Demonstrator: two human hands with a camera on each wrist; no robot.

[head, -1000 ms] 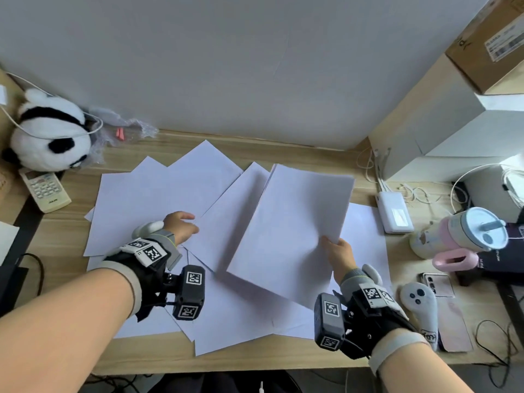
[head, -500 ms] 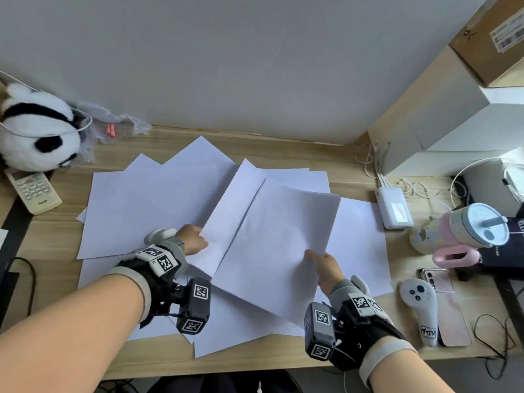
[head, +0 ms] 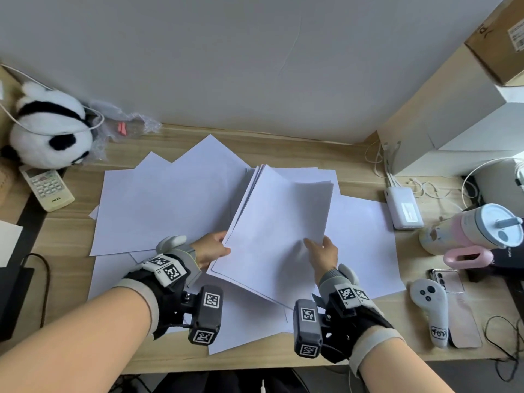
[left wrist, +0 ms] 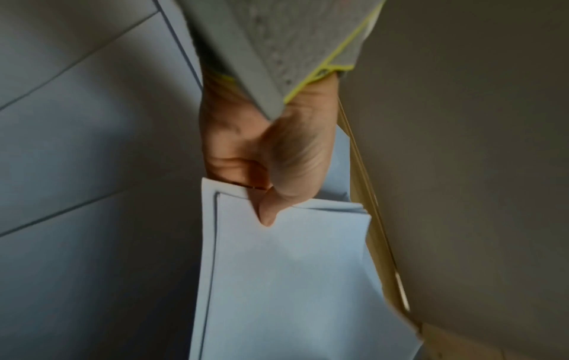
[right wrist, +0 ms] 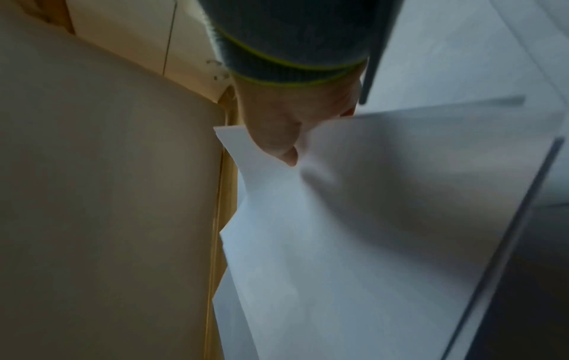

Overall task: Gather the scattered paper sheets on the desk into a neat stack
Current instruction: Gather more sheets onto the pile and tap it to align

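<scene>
Both hands hold a small bundle of paper sheets (head: 279, 228) lifted above the wooden surface (head: 71, 231). The left hand (head: 211, 249) pinches its left edge, thumb on top; the right hand (head: 323, 251) pinches its near right corner, denting the top sheet. More loose sheets (head: 167, 205) lie scattered flat beneath and around the bundle.
</scene>
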